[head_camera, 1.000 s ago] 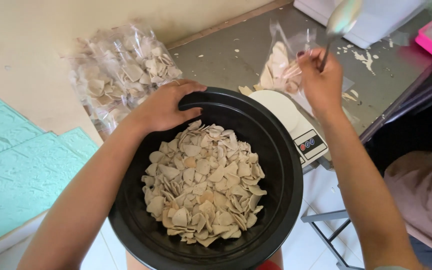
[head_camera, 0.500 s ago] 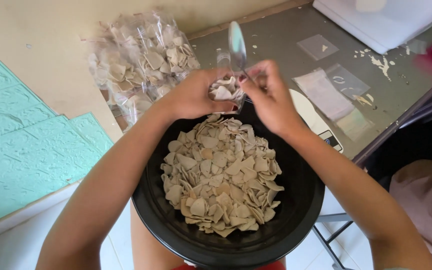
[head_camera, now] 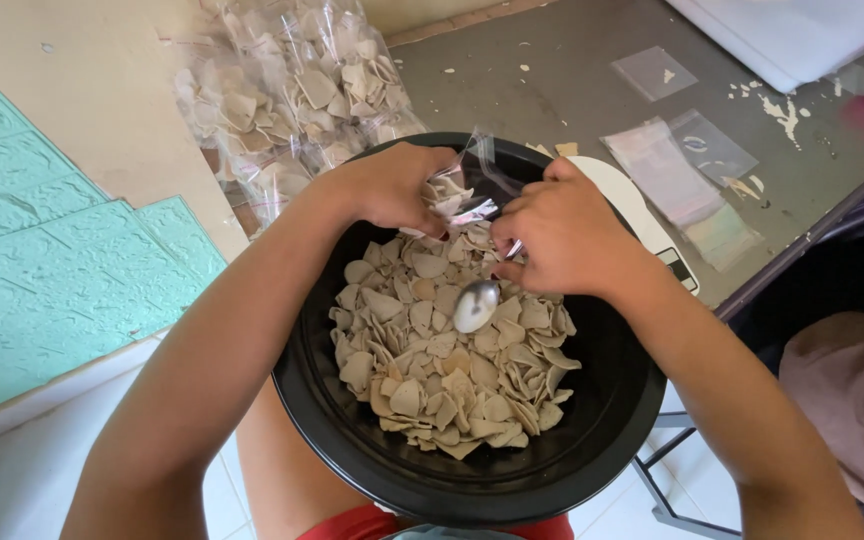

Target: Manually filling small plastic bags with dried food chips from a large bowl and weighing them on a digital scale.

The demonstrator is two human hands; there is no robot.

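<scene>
My left hand (head_camera: 392, 185) is pinching the small clear bag (head_camera: 457, 190) open over the black bowl (head_camera: 352, 440); my right hand's (head_camera: 567, 235) fingers are gripping the spoon (head_camera: 477, 305), best dipped shallowly so the chips (head_camera: 442, 370) aren't cracking.

Bare forearms, unsleeved; red garment at waist.

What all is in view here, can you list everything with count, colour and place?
basin: one, black, round, on the person's lap, centre.
chips: too many to count, pale beige, piled in the basin.
spoon: one, silver, over the chips, in the right hand.
small bag: one, clear plastic, partly filled with chips, held over the basin's far rim.
filled bags: a heap, clear with beige chips, on the table behind the basin.
empty bags: several, clear, flat on the grey table, right.
scale: one, white, behind the basin, partly hidden.
panel: teal, textured, left.
left hand: gripping the small bag.
right hand: holding the spoon.
</scene>
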